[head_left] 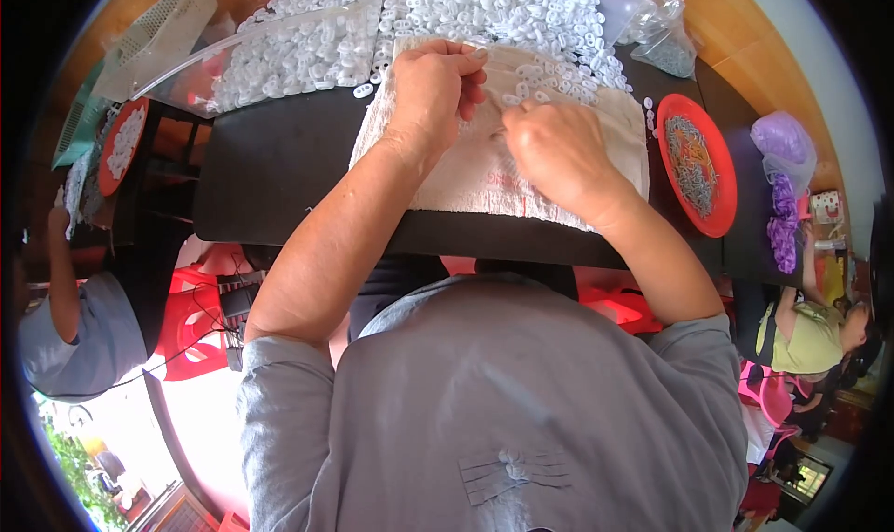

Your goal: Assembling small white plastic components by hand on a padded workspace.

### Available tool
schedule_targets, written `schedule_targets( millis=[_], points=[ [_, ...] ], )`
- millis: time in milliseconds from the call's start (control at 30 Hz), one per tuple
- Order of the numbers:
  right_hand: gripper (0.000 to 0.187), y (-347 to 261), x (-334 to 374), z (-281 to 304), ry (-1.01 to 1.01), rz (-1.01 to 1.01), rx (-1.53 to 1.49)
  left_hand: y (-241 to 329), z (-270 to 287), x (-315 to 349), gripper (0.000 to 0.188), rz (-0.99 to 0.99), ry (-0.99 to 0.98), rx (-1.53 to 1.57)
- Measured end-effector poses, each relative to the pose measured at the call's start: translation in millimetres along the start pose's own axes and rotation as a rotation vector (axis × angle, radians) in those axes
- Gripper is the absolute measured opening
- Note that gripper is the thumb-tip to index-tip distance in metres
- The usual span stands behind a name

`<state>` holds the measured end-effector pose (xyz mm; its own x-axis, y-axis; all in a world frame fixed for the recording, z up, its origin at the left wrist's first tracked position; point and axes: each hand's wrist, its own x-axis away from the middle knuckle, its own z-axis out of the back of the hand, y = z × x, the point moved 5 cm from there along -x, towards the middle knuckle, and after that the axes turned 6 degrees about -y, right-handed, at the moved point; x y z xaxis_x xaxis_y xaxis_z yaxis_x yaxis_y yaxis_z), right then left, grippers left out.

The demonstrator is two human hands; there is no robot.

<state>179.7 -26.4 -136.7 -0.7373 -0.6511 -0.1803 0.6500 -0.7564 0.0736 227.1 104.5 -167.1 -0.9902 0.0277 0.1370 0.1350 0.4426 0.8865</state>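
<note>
Over the far left part of a cream cloth my left hand is closed, thumb and forefinger pinched near the small white pieces. Whatever sits in that pinch is too small to make out. My right hand is also closed, knuckles up, low over the middle of the cloth, its fingertips turned toward the left hand. A tiny dark bit shows at its fingers, but its kind is unclear. Just beyond the right hand, several small white oval plastic pieces with holes lie loose on the cloth.
A large heap of white oval pieces lies behind the cloth, beside a clear plastic tub of more. At right, a red dish holds small metal parts. Purple bags lie farther right. Co-workers sit at left and right.
</note>
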Motion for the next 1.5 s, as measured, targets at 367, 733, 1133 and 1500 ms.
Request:
schedule_targets(
  millis=[367, 733, 1133, 1500],
  points=[
    [0.007, -14, -10, -7, 0.016, 0.016, -0.19, 0, 1, 2, 0.008, 0.056, -0.006, -0.033],
    [0.013, -11, -3, -4, 0.102, 0.082, -0.283, -5, 0, 0, 0.008, 0.072, -0.024, -0.039],
    [0.014, 67, -5, -4, 0.263, -0.477, -1.563, 3, -18, 12, 0.008, -0.1, -0.095, -0.235],
    [0.014, 58, -7, -3, 0.252, -0.455, -1.563, 6, -22, 19, 0.009, -0.16, -0.122, -0.309]
  ],
)
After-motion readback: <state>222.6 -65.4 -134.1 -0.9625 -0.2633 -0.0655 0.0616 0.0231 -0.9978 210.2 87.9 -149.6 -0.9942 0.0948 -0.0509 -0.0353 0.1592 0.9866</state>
